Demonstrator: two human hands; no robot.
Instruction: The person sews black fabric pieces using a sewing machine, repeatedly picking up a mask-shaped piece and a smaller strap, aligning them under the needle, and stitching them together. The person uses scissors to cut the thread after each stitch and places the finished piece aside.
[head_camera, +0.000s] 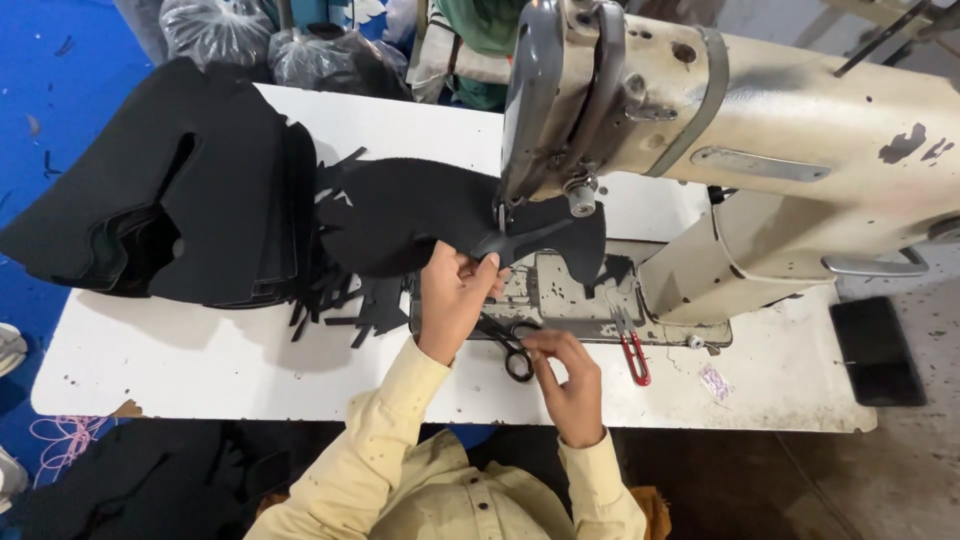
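Left hand (455, 295) pinches black felt piece (420, 215) by its edge, under sewing machine (720, 130), mid-table. Right hand (565, 375) fingers closed on scissors (510, 345) near front edge of table (180, 360). Felt looks light, limp, matte; best held at edges. Scissors: rigid metal, black loops.

Single head-worn view, taken from above the person's chest and looking steeply down and forward at close range over the white counter (180, 360); the cream sewing machine (760, 130) filled the upper right, with blue floor (60, 110) at left.
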